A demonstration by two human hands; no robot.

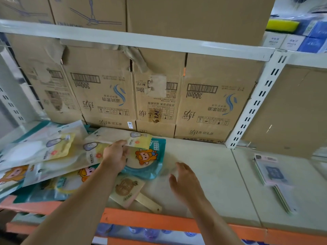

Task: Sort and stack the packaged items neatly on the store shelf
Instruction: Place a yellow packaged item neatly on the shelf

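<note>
Several flat packets lie in a loose overlapping pile on the left half of the pale shelf [208,167]. My left hand [115,154] pinches the lower edge of a cream and yellow packet [120,136] at the top of the pile. Under it lies a teal packet with an orange cartoon figure [148,161]. A small beige packet with a wooden handle [129,190] sits near the shelf's front edge. My right hand [184,181] hovers open over the bare shelf, just right of the teal packet, holding nothing.
Worn cardboard boxes [208,103] line the back of the shelf. A white slotted upright [256,103] divides the bays. A stack of thin pink and green packets [272,175] lies in the right bay. The shelf's front lip is orange [150,220].
</note>
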